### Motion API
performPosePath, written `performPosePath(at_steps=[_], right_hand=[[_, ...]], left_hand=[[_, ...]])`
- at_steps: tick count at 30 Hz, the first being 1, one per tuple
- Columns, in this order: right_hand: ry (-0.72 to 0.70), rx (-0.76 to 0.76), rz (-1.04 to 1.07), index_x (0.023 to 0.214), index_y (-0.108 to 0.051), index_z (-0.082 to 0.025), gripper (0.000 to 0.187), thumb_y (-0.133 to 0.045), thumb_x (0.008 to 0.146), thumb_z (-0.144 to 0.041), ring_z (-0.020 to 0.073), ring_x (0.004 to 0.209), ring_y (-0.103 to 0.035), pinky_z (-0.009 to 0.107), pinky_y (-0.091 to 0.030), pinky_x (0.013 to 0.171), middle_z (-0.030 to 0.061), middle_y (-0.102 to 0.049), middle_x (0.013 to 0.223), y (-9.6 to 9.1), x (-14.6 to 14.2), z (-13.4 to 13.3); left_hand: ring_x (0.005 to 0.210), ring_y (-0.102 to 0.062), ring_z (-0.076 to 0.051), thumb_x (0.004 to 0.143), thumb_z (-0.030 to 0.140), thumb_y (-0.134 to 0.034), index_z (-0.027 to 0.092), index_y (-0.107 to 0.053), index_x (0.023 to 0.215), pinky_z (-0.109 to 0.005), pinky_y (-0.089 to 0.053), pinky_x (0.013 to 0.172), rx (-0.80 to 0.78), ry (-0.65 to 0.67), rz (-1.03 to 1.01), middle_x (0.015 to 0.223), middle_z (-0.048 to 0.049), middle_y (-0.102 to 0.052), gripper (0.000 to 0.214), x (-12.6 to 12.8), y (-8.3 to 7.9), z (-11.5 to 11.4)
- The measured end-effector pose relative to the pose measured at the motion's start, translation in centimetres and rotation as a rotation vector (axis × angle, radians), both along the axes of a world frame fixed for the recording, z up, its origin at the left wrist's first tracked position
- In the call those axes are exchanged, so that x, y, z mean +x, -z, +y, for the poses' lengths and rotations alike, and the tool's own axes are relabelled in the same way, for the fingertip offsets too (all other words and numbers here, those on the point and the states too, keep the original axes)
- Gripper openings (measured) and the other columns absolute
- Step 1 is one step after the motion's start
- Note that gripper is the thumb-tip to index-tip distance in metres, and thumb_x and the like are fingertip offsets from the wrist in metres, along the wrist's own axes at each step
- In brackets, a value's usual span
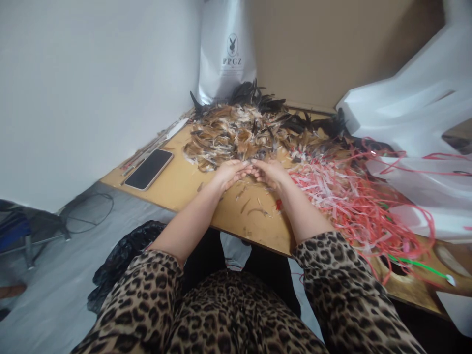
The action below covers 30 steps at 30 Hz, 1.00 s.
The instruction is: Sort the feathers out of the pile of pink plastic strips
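Observation:
My left hand (233,174) and my right hand (271,173) meet over the wooden table, thumbs and fingers pinched close together. What lies between the fingertips is too small and blurred to make out. Just beyond them spreads a heap of brown and white feathers (217,132), with black feathers (250,94) at its back. A few loose feathers (256,211) lie on the tabletop nearer to me. Beside my right forearm is a tangled pile of red and pale pink ribbon-like strips (342,191).
A phone (149,169) lies flat at the table's left side. Behind the feathers stands a white printed bag (228,54). White plastic (401,108) rises on the right, near a green strip (420,265). A black plastic bag (121,255) is on the floor.

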State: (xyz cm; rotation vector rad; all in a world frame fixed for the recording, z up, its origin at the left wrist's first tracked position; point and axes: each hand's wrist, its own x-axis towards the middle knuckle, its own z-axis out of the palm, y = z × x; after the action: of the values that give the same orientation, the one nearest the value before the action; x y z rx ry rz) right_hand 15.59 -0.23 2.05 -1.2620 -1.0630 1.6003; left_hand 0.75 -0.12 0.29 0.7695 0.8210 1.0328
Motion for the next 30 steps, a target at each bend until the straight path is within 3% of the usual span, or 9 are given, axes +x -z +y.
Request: performPosePath(at_steps=[10,20,30], right_hand=[[-0.025,0.003,-0.008,0.067,-0.061,-0.010,0.003,-0.063,0.065,-0.009,0.0054,0.042,-0.051,0.014,-0.043,0.037,0.0010,-0.062,0.054,0.0,0.4,-0.1],[-0.024,0.135,0.312,0.067,-0.060,-0.013,0.021,-0.075,0.055,-0.023,0.0037,0.048,-0.049,0.014,-0.042,0.045,-0.0020,-0.059,0.056,0.2,-0.3,0.1],[0.042,0.174,0.234,0.063,-0.060,-0.013,0.031,-0.079,0.044,-0.030,0.0057,0.048,-0.047,0.019,-0.037,0.045,-0.0015,-0.056,0.053,0.8,-1.5,-0.2]], left_hand=[[0.056,-0.061,-0.007,0.075,0.010,-0.058,0.007,-0.059,0.070,-0.012,-0.045,0.051,-0.012,-0.055,-0.036,0.065,-0.0056,-0.065,0.007,0.0,0.0,0.2],[0.060,-0.062,-0.007,0.075,0.011,-0.059,0.008,-0.059,0.074,-0.013,-0.044,0.053,-0.030,-0.070,-0.146,0.070,-0.0050,-0.065,0.003,0.0,-0.1,0.3],[0.057,-0.058,-0.007,0.068,0.023,-0.068,0.011,-0.055,0.068,-0.016,-0.042,0.054,0.025,-0.068,-0.096,0.060,-0.0012,-0.062,0.018,0.4,0.2,-0.1]])
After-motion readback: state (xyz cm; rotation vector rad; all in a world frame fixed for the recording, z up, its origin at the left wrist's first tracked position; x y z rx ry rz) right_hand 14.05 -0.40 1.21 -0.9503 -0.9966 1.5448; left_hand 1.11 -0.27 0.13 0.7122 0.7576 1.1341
